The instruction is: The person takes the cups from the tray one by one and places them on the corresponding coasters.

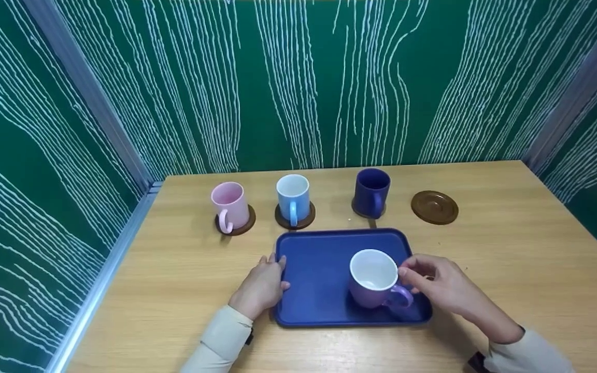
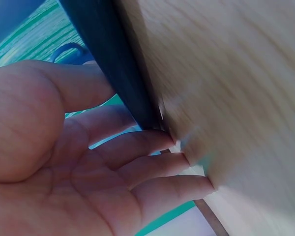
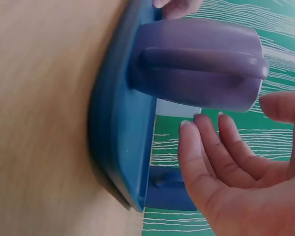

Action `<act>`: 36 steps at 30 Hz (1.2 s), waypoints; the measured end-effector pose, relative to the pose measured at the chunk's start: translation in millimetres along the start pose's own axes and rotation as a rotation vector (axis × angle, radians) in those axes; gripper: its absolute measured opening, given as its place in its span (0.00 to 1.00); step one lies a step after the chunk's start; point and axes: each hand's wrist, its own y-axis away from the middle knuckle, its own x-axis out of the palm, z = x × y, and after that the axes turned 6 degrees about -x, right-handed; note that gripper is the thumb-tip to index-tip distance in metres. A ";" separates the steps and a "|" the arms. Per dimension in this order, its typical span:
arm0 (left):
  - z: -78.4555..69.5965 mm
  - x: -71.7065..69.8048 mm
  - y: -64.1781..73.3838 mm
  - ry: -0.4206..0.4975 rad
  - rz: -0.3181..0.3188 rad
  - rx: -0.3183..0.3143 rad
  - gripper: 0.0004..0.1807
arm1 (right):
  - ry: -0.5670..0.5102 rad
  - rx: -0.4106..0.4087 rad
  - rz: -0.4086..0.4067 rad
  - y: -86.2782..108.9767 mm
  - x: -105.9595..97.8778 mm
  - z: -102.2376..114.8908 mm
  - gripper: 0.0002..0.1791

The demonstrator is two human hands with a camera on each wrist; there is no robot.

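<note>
A purple mug with a white inside [image 1: 373,269] stands upright on the right half of a dark blue tray [image 1: 314,280], its handle toward the lower right. My right hand [image 1: 446,285] hovers at the mug's right side. In the right wrist view its fingers [image 3: 191,147] are loosely bent and spread, with nothing between them and the thumb. My left hand [image 1: 260,287] rests at the tray's left edge, thumb and a fingertip over the rim. The left wrist view shows its other fingers [image 2: 172,189] extended, tips down on the wooden table.
Behind the tray, a pink mug [image 1: 230,204], a light blue mug [image 1: 293,194] and a dark blue mug [image 1: 371,191] each stand on a round coaster. A bare brown coaster [image 1: 434,207] lies at the back right. Green patterned panels [image 1: 329,103] border the table [image 1: 184,290].
</note>
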 end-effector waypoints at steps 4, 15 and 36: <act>0.1 -0.5 0.7 0.013 0.004 -0.012 0.34 | -0.014 -0.019 0.040 5.0 0.4 -0.9 0.15; -0.3 -0.4 0.4 0.014 0.026 -0.038 0.34 | -0.071 -0.162 0.111 11.7 3.1 -6.3 0.11; 1.4 1.6 -0.3 0.032 0.005 -0.026 0.34 | -0.439 -0.292 0.315 12.7 7.5 -21.1 0.14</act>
